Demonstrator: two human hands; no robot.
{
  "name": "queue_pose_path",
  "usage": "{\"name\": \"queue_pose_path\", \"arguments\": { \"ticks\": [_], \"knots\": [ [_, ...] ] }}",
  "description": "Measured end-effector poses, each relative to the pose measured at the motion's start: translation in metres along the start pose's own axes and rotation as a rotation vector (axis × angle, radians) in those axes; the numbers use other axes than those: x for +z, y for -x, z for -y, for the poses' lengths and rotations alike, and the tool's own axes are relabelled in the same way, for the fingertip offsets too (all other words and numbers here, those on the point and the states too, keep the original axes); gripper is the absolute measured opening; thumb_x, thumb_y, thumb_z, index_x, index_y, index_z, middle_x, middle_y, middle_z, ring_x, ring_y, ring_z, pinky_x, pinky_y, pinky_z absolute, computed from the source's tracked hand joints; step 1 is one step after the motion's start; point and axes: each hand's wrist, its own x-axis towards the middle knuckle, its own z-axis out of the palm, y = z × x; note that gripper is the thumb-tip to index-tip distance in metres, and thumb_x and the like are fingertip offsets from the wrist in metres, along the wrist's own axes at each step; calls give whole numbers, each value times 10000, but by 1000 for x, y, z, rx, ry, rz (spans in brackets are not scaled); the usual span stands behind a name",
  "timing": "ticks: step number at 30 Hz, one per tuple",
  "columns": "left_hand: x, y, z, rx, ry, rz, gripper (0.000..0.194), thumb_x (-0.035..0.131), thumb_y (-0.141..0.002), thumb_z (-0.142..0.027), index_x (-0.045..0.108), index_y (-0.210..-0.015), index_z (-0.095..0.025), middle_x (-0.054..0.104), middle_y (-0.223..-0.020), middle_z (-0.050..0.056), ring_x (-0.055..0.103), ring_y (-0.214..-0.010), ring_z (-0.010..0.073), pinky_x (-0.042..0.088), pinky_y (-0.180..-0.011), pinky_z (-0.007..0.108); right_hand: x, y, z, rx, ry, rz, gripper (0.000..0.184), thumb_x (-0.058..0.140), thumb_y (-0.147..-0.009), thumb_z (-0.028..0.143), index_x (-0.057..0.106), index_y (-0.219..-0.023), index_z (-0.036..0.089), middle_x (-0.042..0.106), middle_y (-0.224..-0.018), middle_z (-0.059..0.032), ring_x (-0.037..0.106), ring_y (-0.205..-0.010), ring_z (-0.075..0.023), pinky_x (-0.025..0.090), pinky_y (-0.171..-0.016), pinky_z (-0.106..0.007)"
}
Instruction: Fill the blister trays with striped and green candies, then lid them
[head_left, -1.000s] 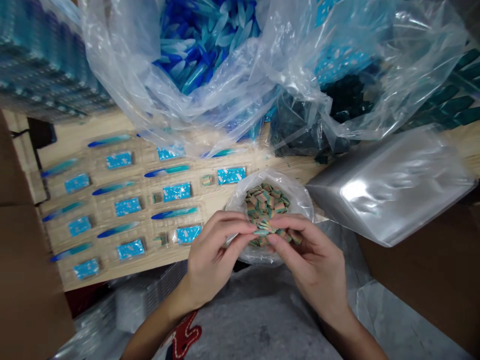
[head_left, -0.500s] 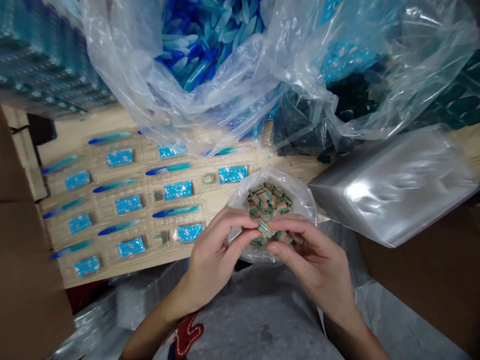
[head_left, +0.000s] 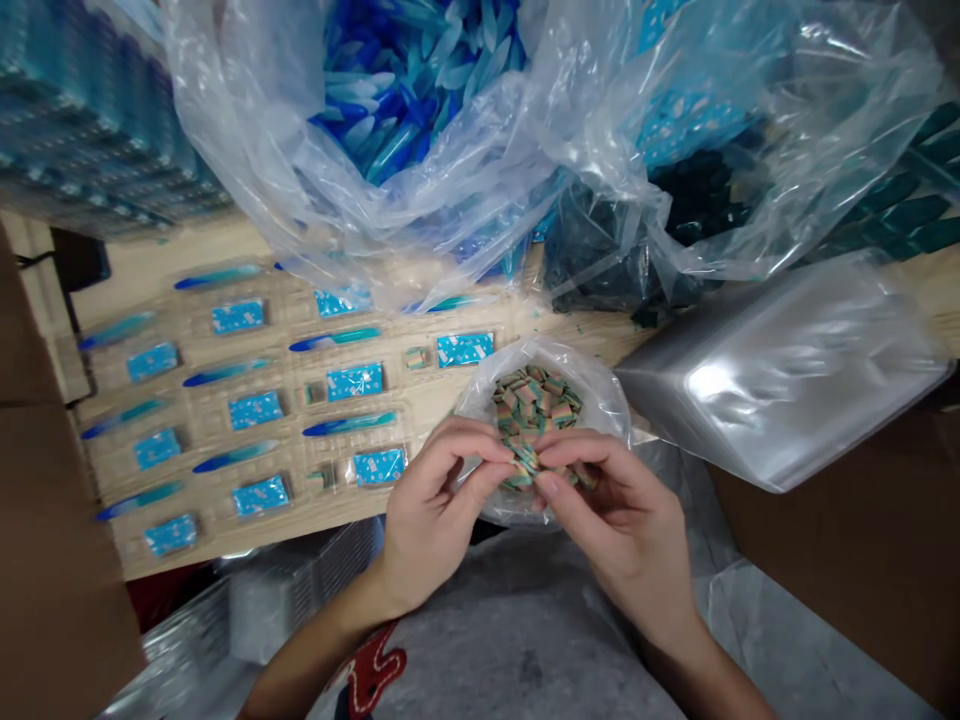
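Between my fingertips is a small stack of thin square pieces (head_left: 526,461), striped at the edges in pale green and tan. My left hand (head_left: 442,510) pinches it from the left with thumb and forefinger. From the other side, my right hand (head_left: 626,525) closes its thumb and forefinger on the same stack. Directly beneath lies a clear plastic bag (head_left: 600,385), its mouth spread wide. Many loose green-and-tan squares (head_left: 536,395) fill it; my hands cover its near part.
Clear blister trays (head_left: 281,440) on the wooden table (head_left: 247,545) hold blue pens (head_left: 349,424) and blue patterned packets (head_left: 355,381); a few compartments hold small squares. Behind is a large bag of blue pen-shaped pieces (head_left: 420,90). Clear plastic sleeves (head_left: 795,370) are stacked at right, stacked trays (head_left: 90,120) at upper left.
My right thumb has moved in from below and now presses on the stack, which has tilted a little. The trays and bags stay in place apart from a slight camera shift.
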Motion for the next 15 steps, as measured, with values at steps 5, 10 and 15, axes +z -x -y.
{"name": "queue_pose_path", "arguments": {
  "ticks": [5, 10, 15],
  "knots": [
    [0, 6, 8, 62, -128, -15, 121, 653, -914, -189, 627, -1022, -238, 632, -1003, 29, 634, -963, 152, 539, -847, 290, 0, 1, -3, -21, 81, 7, 172, 722, -851, 142, 681, -958, 271, 706, -984, 2, 677, -930, -161, 576, -773, -265],
    [-8, 4, 10, 123, -164, 140, 234, 606, -941, -174, 595, -1165, -240, 702, -1082, 59, 664, -1013, 185, 555, -876, 346, 2, 3, -5, -104, 191, 20, 197, 706, -882, 142, 662, -1005, 290, 703, -981, 20, 672, -943, -143, 565, -809, -238],
    [-26, -2, 3, 99, -159, 253, 178, 563, -968, -214, 608, -1140, -204, 735, -992, 64, 700, -927, 178, 588, -812, 320, 2, 4, -4, -101, 335, 75, 208, 695, -880, 160, 671, -1023, 309, 714, -970, 15, 694, -879, -148, 589, -739, -200]
  ]
}}
